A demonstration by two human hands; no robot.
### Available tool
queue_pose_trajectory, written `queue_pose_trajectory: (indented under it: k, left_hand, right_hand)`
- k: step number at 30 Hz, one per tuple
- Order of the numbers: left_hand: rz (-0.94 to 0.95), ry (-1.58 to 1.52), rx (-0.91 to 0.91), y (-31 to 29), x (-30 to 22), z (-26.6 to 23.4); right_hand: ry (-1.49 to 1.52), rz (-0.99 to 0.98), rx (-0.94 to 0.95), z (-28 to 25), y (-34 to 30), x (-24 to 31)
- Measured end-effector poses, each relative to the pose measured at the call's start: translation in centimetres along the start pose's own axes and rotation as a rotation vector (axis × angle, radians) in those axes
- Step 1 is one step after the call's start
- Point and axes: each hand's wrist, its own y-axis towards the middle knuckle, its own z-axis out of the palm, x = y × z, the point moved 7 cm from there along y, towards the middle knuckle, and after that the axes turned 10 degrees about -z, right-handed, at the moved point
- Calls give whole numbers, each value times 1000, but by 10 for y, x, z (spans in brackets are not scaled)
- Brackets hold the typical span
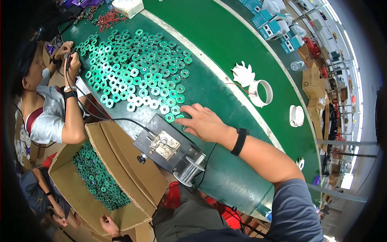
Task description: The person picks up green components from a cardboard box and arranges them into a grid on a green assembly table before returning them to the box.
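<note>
My right hand (pixel 206 124) reaches over the green table, its fingers spread at the near edge of a large group of green ring-shaped circuit boards (pixel 151 68). Its fingertips are beside the closest rings, and no grasped piece shows. Down at the lower left, my left hand (pixel 109 226) is at the near wall of an open cardboard box (pixel 135 159). Its fingers are curled in, and what they hold, if anything, is hidden. Inside the box lies a heap of similar dark green rings (pixel 100 177). Between my hands stands a grey bench machine (pixel 159 141) carrying a spool of silvery wire (pixel 188 171).
At the left a co-worker (pixel 52 101) handles a dark corded item above the rings. Another person sits at the lower left. Red wires (pixel 109 19) lie at the far end. A green belt (pixel 225 48) carries a white fan wheel (pixel 244 74) and a white ring housing (pixel 261 93).
</note>
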Motion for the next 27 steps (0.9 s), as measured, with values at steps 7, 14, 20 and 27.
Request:
queue_pose_trajectory:
  k: [7,14,20,27]
  left_hand:
    - [-7,6,10,-1,-2,0]
    - [8,21,6,0,-6,1]
    - [5,26,8,2,3,0]
    - [2,37,22,-3,-12,-2]
  right_hand:
    - [27,158,-108,-17,-24,-25]
    - [43,-4,11,-15,-41,-7]
    - [-64,69,12,-25,-37,-11]
    - [-42,-103,39,-6,-32,18]
